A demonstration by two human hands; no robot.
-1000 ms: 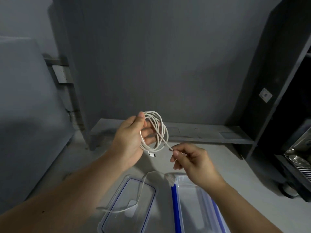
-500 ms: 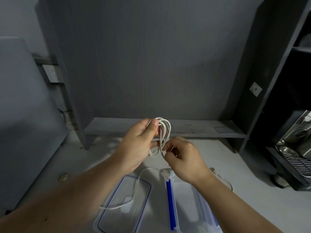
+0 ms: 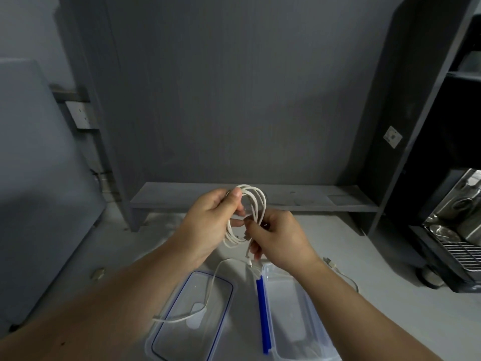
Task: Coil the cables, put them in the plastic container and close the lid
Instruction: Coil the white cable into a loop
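Nearest on the pale counter [image 3: 338, 238] lie two clear plastic pieces side by side: the lid [image 3: 194, 316] with its blue seal line on the left, and the open plastic container [image 3: 294, 319] with a blue clip along its left edge on the right. One loose white cable [image 3: 208, 290] trails across the lid, its near end running off toward the left forearm and its far end curving up toward the container's far-left corner. A second loose cable [image 3: 341, 273], greyish with a small plug at its far end, lies on the counter just right of the right wrist.

Above these, two bare hands meet over the counter. The left hand [image 3: 208, 225] holds one coiled white cable [image 3: 250, 212], several loops bunched together, with thumb pressed against fingers at the top of the coil. The right hand [image 3: 278, 238] has its grip pinched on the lower part of the same coil, fingertips closed around the strands, and a short tail of it hangs down toward the container's corner. That makes three cables in all, none in the container.

Farther back a low grey shelf [image 3: 299, 201] runs along the dark wall. One wall socket [image 3: 79, 115] sits far left, and a steel appliance [image 3: 458, 217] stands at the right.
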